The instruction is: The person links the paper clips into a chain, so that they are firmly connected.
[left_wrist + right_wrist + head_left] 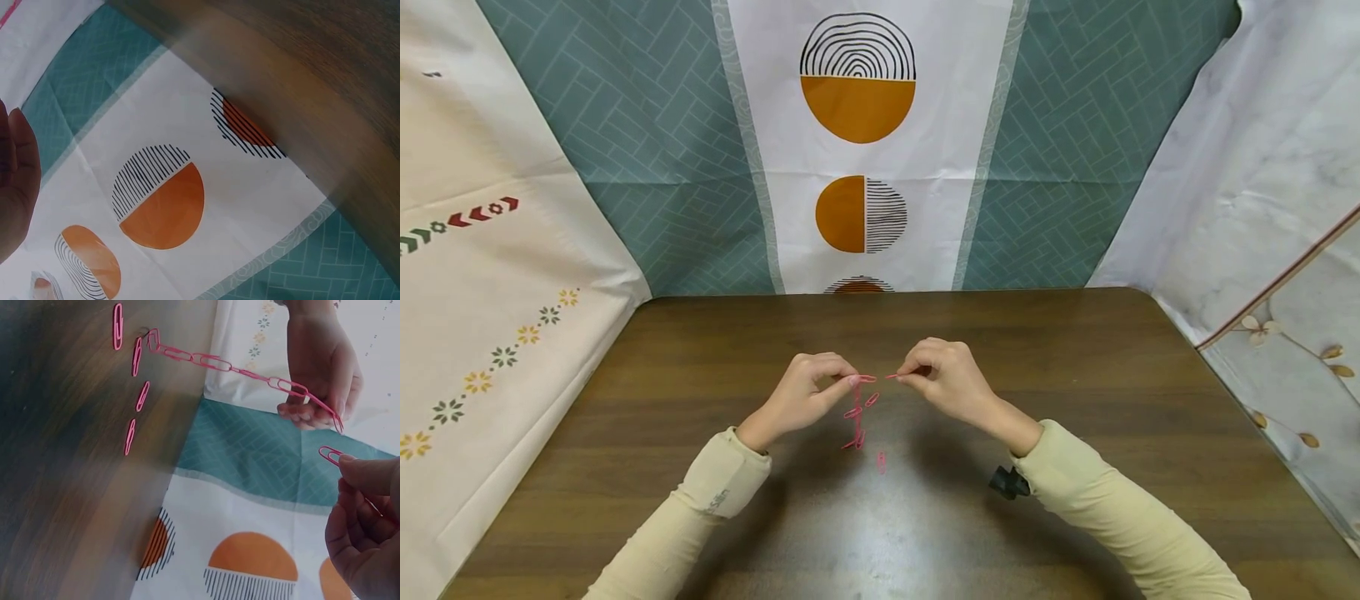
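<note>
Pinching a pink paperclip chain (219,364) at centre frame, the left hand (801,396) faced the right hand (947,379), whose fingers nipped one half-hidden clip (331,454).

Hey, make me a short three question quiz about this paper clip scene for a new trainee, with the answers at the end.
1. True or false: the left hand holds a chain of pink paper clips.
2. What does the right hand pinch? A) a single pink clip B) a pencil C) nothing
3. Fill in: the loose clips lie on the brown ____.

Key: 1 true; 2 A; 3 table.
</note>
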Motion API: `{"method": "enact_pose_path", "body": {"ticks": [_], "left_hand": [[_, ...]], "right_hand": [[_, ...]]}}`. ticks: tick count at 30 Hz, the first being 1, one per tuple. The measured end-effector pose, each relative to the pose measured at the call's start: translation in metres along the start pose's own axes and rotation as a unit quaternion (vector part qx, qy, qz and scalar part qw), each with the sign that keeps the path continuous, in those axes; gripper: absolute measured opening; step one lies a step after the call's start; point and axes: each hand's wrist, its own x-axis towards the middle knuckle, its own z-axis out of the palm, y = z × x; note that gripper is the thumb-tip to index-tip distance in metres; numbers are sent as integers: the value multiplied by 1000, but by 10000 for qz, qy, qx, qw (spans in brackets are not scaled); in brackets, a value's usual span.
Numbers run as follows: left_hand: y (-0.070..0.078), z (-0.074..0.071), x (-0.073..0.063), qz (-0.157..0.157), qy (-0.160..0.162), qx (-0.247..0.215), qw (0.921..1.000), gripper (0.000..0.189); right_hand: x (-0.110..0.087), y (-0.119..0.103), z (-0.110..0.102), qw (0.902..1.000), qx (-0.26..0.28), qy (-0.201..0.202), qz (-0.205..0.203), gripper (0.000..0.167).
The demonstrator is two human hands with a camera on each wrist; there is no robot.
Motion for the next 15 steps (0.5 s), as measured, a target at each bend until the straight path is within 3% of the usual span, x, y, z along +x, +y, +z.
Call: {"method": "enact_pose_path", "body": {"ticks": [5,9,12,15], "left_hand": [[-9,6,-1,-106,67,-59,9999,11],[-30,13,-6,-94,87,-113,9999,10],[-33,16,-6,-211,79,-106,9997,10],[-21,14,-1,-267,97,-98,9995,11]], "right_hand": [[0,-1,4,10000,75,22,13,11],[0,-1,5,10000,22,49,-58,11],[2,-2,5,9999,-46,67,-109,12],[2,-2,7,9998,-82,104,-132,12]]}}
